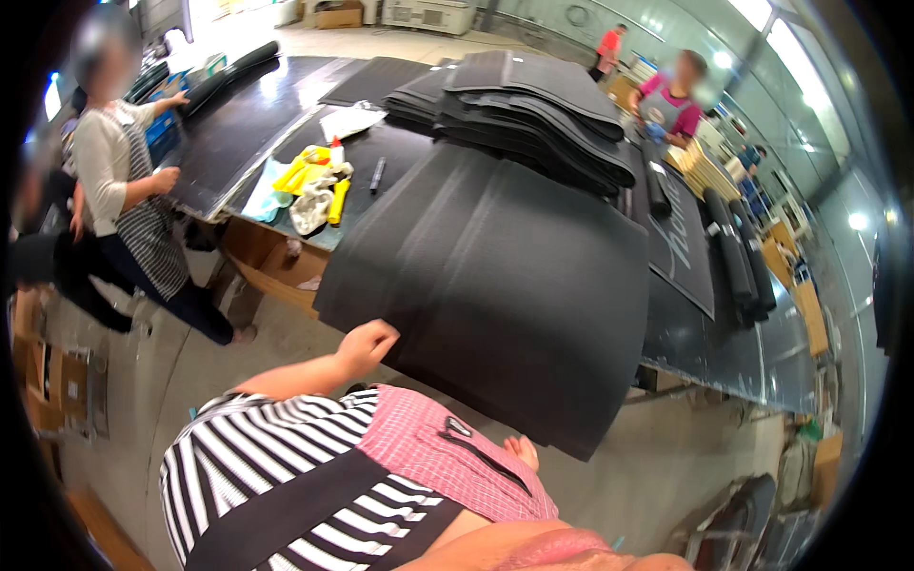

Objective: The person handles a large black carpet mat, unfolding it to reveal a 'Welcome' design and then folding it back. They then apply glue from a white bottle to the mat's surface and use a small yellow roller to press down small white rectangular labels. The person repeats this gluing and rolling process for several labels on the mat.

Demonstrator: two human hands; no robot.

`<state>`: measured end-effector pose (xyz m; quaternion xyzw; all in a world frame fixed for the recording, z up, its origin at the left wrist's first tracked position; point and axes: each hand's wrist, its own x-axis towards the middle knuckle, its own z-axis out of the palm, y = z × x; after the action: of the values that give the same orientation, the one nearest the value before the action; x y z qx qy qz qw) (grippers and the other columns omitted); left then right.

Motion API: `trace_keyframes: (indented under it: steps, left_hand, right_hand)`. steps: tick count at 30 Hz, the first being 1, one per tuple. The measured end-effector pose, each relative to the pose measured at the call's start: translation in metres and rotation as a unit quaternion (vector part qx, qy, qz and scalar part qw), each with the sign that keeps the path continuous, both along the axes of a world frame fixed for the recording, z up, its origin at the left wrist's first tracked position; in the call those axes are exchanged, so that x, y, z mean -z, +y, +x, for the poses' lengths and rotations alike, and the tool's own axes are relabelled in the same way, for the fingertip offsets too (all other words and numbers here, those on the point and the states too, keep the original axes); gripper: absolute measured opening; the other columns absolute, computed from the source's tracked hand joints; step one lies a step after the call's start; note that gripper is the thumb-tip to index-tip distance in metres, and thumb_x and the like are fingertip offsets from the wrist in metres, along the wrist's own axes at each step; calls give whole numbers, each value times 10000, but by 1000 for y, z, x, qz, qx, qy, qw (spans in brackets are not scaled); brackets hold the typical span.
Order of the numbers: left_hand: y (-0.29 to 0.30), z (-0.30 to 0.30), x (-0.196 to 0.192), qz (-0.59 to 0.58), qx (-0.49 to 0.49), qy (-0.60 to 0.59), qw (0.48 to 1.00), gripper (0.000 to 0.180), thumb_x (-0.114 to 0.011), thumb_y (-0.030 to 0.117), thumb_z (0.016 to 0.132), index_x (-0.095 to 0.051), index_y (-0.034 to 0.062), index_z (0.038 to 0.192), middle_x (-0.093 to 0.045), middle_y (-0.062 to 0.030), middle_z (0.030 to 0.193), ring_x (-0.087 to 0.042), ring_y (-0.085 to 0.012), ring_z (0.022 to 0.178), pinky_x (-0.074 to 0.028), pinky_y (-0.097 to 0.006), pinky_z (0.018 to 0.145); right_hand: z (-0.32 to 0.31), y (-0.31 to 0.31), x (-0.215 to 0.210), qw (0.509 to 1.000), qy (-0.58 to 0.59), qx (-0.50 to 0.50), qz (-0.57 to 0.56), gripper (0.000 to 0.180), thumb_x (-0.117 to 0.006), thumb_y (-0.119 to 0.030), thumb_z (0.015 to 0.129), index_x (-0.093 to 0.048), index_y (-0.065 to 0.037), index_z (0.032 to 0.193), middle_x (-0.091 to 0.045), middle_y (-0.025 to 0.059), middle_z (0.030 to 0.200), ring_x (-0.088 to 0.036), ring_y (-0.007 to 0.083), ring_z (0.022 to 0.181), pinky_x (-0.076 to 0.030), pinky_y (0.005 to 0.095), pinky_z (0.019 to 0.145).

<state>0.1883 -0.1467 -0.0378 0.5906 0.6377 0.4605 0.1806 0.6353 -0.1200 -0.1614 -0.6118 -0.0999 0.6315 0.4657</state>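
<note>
From where I stand, the work table (795,352) is crowded: a tall stack of folded black mats (533,119) rises behind the work, covering part of its far edge, with yellow cloths (307,169), a pale glove (312,207) and a marker (378,175) off to the left. At right lie 2 dark rolls (728,243) near a mat with white lettering (678,243). There are 2 co-workers close to the table, 1 in a striped apron (152,238) and 1 with blue gloves (655,131). The big black sheet (514,276) lies before the wearer, its near edge jutting past the table. The left hand (364,348), fingers curled, is at its near left edge; I can't tell whether it grips. The right hand (522,452), partly hidden by clothing, is just beside the near edge farther right, its grip unclear.
</note>
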Motion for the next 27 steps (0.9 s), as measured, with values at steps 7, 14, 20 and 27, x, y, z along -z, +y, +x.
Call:
trace_keyframes:
  steps: [7,14,20,27]
  left_hand:
    - [-179,-90,190,-417,-7,-7,909,465,-633,387,894,-651,82,1245,-663,-182,1225,-616,-336,1160,-484,-434,986]
    - [-247,-151,127,-594,-130,27,793,505,-655,333,884,-604,71,1313,-650,-172,1263,-618,-333,1169,-488,-411,1000]
    - [-222,-202,144,-578,-106,-4,809,526,-677,323,875,-594,76,1332,-617,-167,1321,-573,-326,1237,-443,-408,1057]
    - [-190,-268,137,-519,-46,19,853,569,-705,316,840,-589,73,1341,-637,-198,1276,-589,-354,1207,-457,-410,1024]
  right_hand:
    - [-125,63,-130,937,-37,-243,249,213,-560,-129,995,-576,-33,1185,-685,104,1023,-672,148,730,-528,266,672]
    - [-188,87,-173,914,8,-247,323,174,-534,-104,1007,-561,-10,1151,-665,97,779,-425,56,433,-366,190,429]
    - [-247,120,-190,910,49,-218,348,138,-503,-129,1030,-576,-22,1076,-562,41,634,-370,58,401,-316,191,386]
    - [-333,201,-195,923,44,-117,364,155,-575,-180,996,-582,-32,1041,-513,13,605,-381,69,440,-294,198,399]
